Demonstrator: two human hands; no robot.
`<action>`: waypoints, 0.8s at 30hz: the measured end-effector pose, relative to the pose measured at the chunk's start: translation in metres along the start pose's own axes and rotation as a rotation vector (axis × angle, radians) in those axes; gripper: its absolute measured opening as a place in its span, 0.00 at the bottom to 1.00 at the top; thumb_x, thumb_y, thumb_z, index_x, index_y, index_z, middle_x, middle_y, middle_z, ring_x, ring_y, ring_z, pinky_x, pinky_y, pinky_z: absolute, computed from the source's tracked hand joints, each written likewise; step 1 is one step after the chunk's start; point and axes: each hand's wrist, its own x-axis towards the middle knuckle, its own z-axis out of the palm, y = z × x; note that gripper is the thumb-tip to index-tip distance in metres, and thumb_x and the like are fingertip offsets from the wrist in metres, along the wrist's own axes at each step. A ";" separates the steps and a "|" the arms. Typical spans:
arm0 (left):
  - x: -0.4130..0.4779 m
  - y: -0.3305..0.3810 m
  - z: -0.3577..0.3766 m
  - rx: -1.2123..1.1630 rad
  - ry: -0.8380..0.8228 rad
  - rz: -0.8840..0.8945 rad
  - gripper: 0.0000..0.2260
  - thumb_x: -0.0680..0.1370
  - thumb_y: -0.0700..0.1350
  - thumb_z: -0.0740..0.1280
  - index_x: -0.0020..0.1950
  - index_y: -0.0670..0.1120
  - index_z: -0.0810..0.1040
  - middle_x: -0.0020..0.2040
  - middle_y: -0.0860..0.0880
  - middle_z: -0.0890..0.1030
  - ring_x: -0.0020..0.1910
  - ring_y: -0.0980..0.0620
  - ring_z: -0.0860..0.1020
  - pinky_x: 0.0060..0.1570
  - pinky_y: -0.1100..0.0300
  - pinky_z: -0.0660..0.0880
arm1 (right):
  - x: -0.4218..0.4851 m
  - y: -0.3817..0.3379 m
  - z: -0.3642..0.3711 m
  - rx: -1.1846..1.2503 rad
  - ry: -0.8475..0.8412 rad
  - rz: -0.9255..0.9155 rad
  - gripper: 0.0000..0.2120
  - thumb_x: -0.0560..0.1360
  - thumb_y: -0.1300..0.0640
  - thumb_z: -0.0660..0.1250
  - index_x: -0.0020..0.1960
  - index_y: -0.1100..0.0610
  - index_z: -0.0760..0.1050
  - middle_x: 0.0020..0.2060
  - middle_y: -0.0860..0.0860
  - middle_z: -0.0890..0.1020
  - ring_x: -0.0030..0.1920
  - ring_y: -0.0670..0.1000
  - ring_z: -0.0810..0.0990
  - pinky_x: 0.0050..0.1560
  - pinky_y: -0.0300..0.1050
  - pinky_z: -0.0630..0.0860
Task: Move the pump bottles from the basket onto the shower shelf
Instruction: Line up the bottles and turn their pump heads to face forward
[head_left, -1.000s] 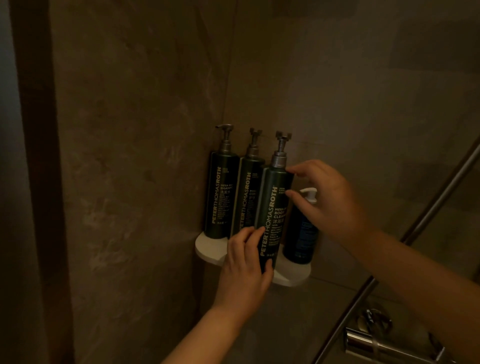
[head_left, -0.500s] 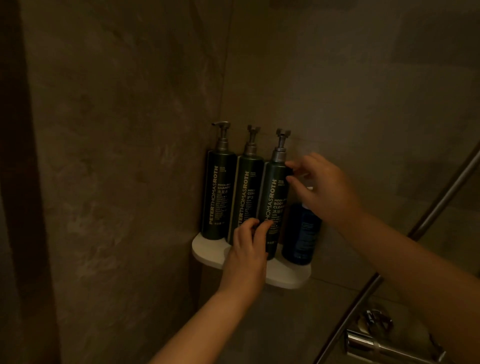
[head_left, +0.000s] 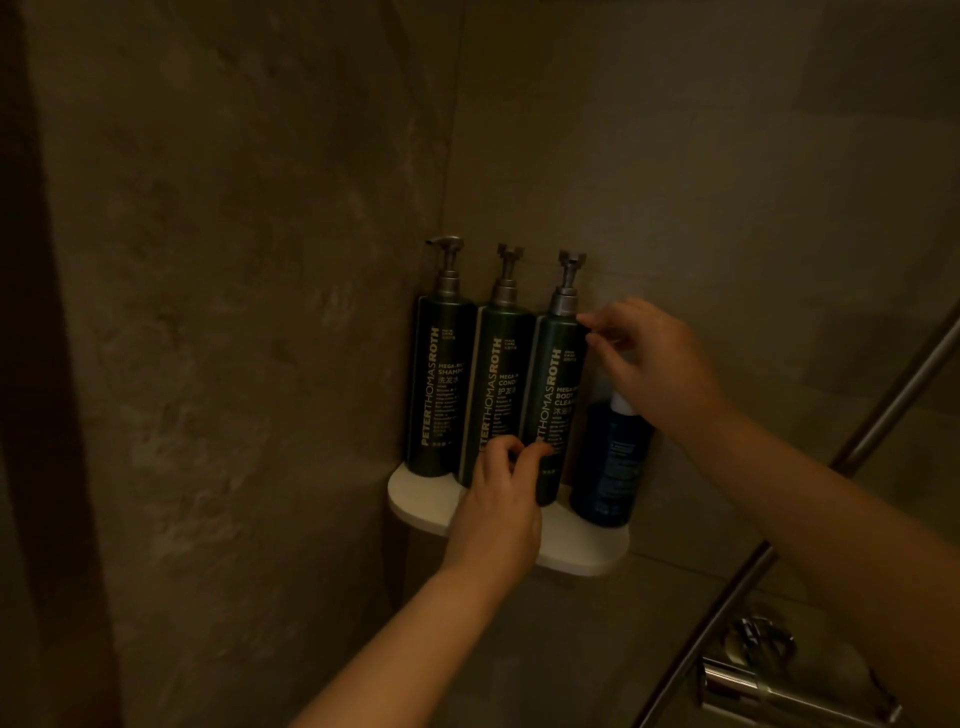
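Three tall dark green pump bottles stand in a row on the white corner shelf (head_left: 587, 551): a shampoo bottle (head_left: 441, 384), a conditioner bottle (head_left: 501, 384) and a body cleanser bottle (head_left: 556, 395). My left hand (head_left: 498, 514) is in front of the shelf, its fingertips curled on the lower front of the body cleanser bottle. From the right, my right hand (head_left: 660, 364) pinches that bottle's shoulder just below the pump collar. The bottle stands upright, touching the conditioner bottle. No basket is in view.
A shorter blue bottle (head_left: 613, 462) with a white cap stands at the shelf's right end, partly behind my right wrist. A slanted metal shower rail (head_left: 883, 415) and a chrome tap (head_left: 769, 691) are at the lower right. Stone walls meet in the corner behind the shelf.
The body cleanser bottle has been pushed back into line with the other two. My left hand has slid from around its base to its lower front. My right hand stays at its shoulder.
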 end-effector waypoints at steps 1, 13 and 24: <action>0.000 0.000 0.000 -0.004 -0.004 -0.005 0.25 0.76 0.39 0.64 0.71 0.52 0.60 0.66 0.46 0.60 0.63 0.49 0.66 0.54 0.58 0.74 | 0.000 0.001 0.000 0.001 0.000 -0.005 0.09 0.75 0.61 0.65 0.54 0.59 0.79 0.44 0.51 0.78 0.46 0.51 0.78 0.47 0.52 0.78; -0.007 0.001 -0.008 -0.028 -0.035 0.014 0.23 0.78 0.43 0.62 0.72 0.51 0.61 0.66 0.47 0.63 0.60 0.50 0.68 0.50 0.59 0.74 | -0.003 0.002 -0.016 0.077 -0.081 0.096 0.15 0.77 0.60 0.63 0.63 0.52 0.76 0.55 0.49 0.78 0.54 0.47 0.77 0.54 0.43 0.74; -0.019 0.009 -0.014 -0.059 -0.036 0.044 0.19 0.79 0.47 0.60 0.71 0.50 0.63 0.65 0.50 0.65 0.61 0.54 0.67 0.56 0.61 0.71 | -0.017 0.022 -0.033 -0.188 -0.436 0.091 0.11 0.76 0.61 0.64 0.56 0.54 0.79 0.46 0.50 0.80 0.46 0.50 0.78 0.46 0.46 0.74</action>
